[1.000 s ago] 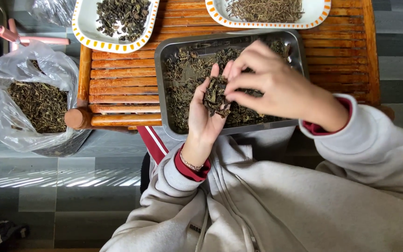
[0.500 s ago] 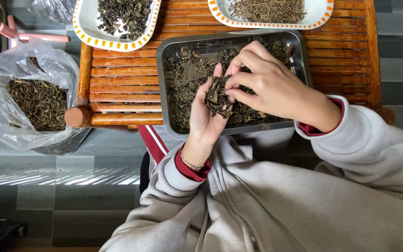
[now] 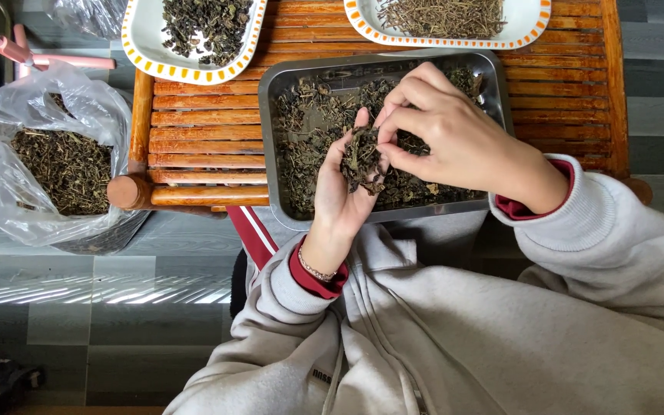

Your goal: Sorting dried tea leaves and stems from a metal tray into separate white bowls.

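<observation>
A steel tray (image 3: 267, 131) full of dark dried leaves and stems rests on a slatted wooden table (image 3: 194, 123). My left hand (image 3: 337, 201) is cupped palm-up over the tray's near edge, holding a small heap of dried leaves (image 3: 361, 157). My right hand (image 3: 455, 138) hovers over that heap with its fingertips pinched together on bits of leaf at the heap's top.
Two white dishes with orange-dotted rims stand at the table's far side: one with dark leaves (image 3: 194, 34), one with thin stems (image 3: 447, 19). A clear plastic bag of dried herb (image 3: 48, 161) sits left of the table. A pink-handled tool (image 3: 32, 58) lies behind the bag.
My right hand's fingers have drawn closer together over the heap and shifted slightly; the left hand stays cupped in the same place.
</observation>
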